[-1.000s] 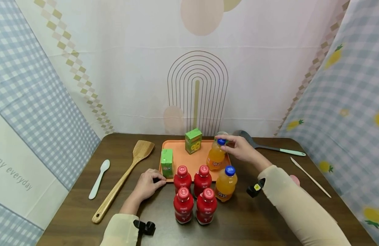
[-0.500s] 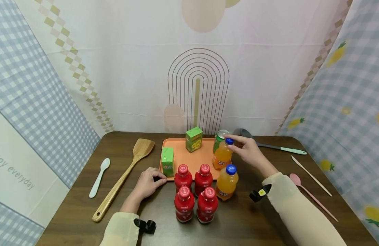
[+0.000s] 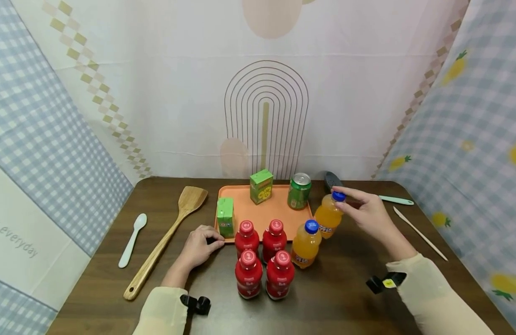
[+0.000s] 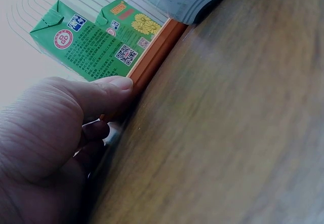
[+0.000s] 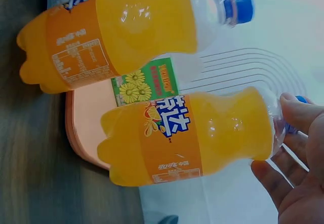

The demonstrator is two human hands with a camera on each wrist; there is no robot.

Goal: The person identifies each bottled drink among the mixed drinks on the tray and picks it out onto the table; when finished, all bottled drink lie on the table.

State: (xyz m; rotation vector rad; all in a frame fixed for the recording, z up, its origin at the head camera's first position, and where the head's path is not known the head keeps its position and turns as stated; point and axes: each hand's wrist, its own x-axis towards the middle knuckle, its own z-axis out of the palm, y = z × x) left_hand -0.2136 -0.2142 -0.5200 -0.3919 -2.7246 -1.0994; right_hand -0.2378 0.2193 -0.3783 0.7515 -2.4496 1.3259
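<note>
My right hand (image 3: 368, 216) pinches an orange soda bottle (image 3: 328, 217) at its neck, just under the blue cap. This bottle stands over the tray's right edge, slightly tilted; whether its base touches the table cannot be told. A second orange soda bottle (image 3: 306, 247) is upright in front of it. My left hand (image 3: 201, 246) grips the front left corner of the orange tray (image 3: 278, 209), thumb on the rim in the left wrist view. On the tray are two green juice boxes (image 3: 225, 218) and a green can (image 3: 299, 191). Several red bottles (image 3: 248, 277) stand at the tray's front.
A wooden spatula (image 3: 165, 237) and a white spoon (image 3: 133, 242) lie on the left. On the right are a ladle or skimmer (image 3: 333, 180) with a mint handle, partly hidden by my right hand, and a thin pale knife-like stick (image 3: 418, 232). A patterned cloth hangs behind the table.
My right hand has moved the orange soda bottle rightward, from over the tray to its right edge. The green can behind it has come into full view. The left hand stays at the tray corner.
</note>
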